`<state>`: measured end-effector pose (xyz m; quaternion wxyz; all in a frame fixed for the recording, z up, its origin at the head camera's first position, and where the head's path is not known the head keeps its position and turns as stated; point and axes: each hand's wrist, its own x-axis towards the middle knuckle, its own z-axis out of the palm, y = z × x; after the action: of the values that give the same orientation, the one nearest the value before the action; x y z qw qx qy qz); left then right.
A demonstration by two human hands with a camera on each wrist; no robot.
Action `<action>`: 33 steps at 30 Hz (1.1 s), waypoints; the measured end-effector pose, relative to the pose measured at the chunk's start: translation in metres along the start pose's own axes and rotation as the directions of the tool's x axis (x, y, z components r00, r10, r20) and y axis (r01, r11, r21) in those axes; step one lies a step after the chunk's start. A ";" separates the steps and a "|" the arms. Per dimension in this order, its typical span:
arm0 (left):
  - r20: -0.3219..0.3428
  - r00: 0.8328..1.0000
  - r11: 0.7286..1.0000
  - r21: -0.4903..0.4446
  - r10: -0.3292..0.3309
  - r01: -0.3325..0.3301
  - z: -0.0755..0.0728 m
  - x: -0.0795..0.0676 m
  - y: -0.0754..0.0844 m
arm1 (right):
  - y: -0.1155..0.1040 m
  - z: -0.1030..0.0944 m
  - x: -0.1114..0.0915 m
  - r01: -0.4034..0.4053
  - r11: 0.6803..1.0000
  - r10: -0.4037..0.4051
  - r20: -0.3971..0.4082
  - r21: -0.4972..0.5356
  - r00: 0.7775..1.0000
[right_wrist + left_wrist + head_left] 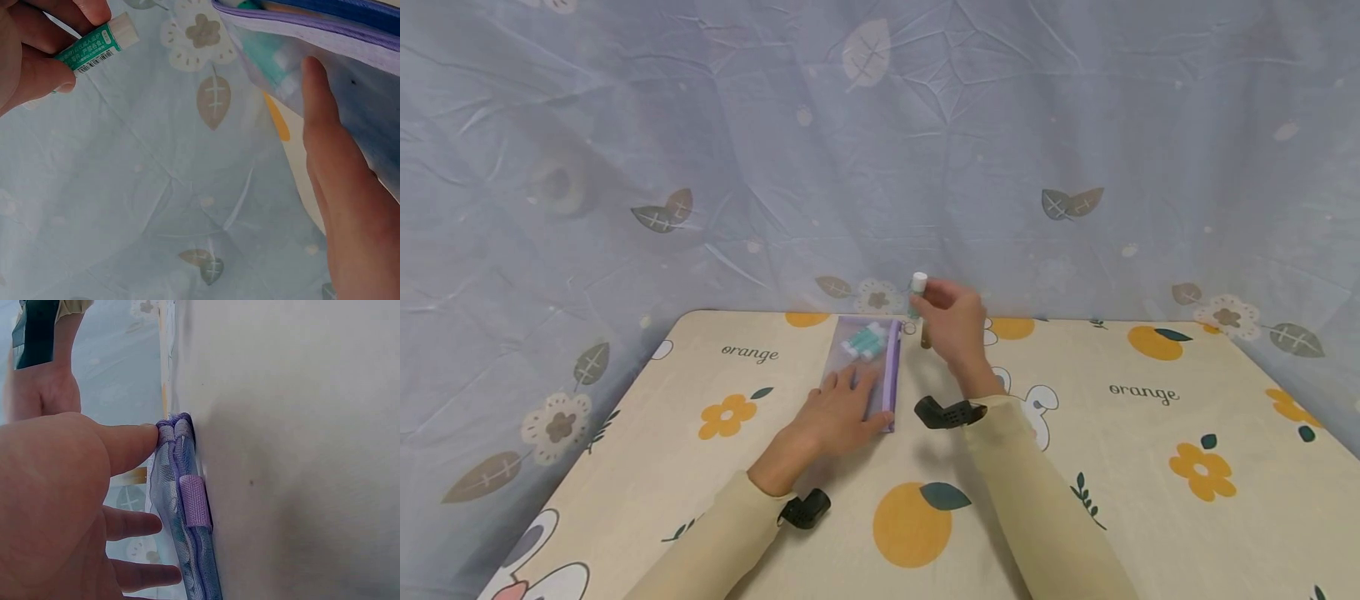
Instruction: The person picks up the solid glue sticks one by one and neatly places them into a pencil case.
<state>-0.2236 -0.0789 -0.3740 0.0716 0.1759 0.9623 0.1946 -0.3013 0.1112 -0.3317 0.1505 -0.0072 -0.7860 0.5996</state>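
A translucent zip pouch [888, 379] with a purple zipper edge lies flat on the table. Several green-and-white glue sticks [867, 341] show through it near its far end. My left hand [838, 414] rests on the near part of the pouch, fingers spread and fairly straight; in the left wrist view the thumb touches the pouch's purple-trimmed edge [173, 428]. Beyond the pouch's far right corner, my right hand [955, 323] pinches another glue stick [94, 50] between thumb and fingers. That stick is held upright above the table, its white end up.
The table wears a cream cloth [820, 533] printed with oranges, flowers and rabbits. Behind it hangs a grey-blue curtain [880, 167] with leaf prints. A small brown piece [926, 335] shows beneath my right hand; its kind I cannot tell.
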 end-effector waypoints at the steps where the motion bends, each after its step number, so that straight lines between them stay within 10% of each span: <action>1: 0.000 1.000 1.000 0.003 0.000 0.000 0.000 0.000 0.000 | 0.000 0.001 -0.001 0.002 1.000 -0.002 0.004 0.002 1.000; 33: -0.003 1.000 1.000 -0.008 -0.007 0.007 -0.001 0.000 0.000 | 0.000 0.015 -0.007 -0.029 0.999 0.029 0.036 -0.014 0.999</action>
<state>-0.2236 -0.0793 -0.3731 0.0716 0.1721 0.9622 0.1986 -0.2980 0.0956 -0.3368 0.1273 -0.0086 -0.7925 0.5963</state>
